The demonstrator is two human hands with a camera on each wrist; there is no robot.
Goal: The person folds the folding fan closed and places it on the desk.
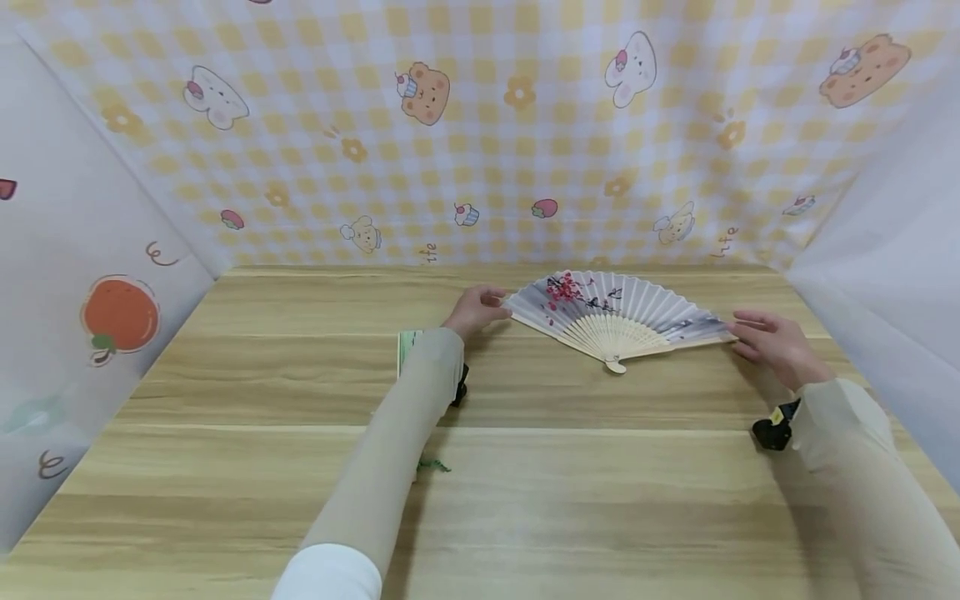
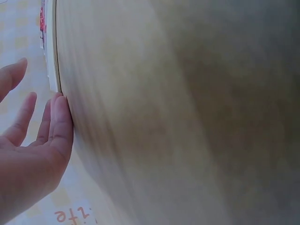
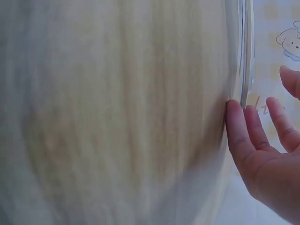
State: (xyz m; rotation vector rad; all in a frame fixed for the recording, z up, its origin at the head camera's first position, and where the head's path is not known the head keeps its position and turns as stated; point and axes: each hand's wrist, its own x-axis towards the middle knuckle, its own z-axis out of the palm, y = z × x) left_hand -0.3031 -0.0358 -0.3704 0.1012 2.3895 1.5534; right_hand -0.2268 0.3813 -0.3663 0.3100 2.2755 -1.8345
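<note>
A folding fan [image 1: 611,321] lies spread on the wooden table, its pale ribs meeting at a pivot toward the front. Its grey-white leaf carries red blossoms and dark birds. My left hand [image 1: 475,310] is at the fan's left end, fingertips right at the outer rib. At the opposite end, my right hand [image 1: 772,342] has its fingertips against the fan's right edge. In the left wrist view the fingers [image 2: 60,117] are loosely extended, low by the table, with the thumb raised apart. The right wrist view shows similarly relaxed fingers [image 3: 239,126] at the fan's end.
A green-and-white flat item [image 1: 408,342] is partly hidden behind the left sleeve. Farther forward, a small green piece [image 1: 433,465] peeks out beside the left forearm. A yellow checked cloth [image 1: 517,142] hangs behind the table's back edge [image 1: 337,268].
</note>
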